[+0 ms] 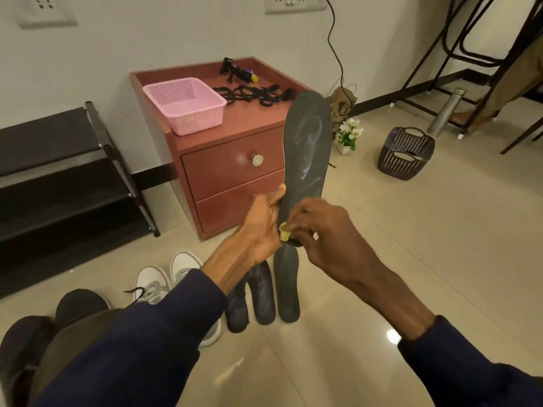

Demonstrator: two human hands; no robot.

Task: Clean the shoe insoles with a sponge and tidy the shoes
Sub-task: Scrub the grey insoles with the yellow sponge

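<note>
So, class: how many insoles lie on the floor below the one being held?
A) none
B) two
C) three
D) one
C: three dark insoles lie side by side on the floor tiles, below the held insole.

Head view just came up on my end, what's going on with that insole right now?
A person holds a dark insole upright, the left hand in a grip on its lower edge. The right hand presses a small yellow sponge against the heel end. Pale wipe streaks show higher up the insole. Three more insoles lie on the tiled floor below, beside a pair of white sneakers. A pink basket and black laces sit on the red-brown cabinet.
</note>
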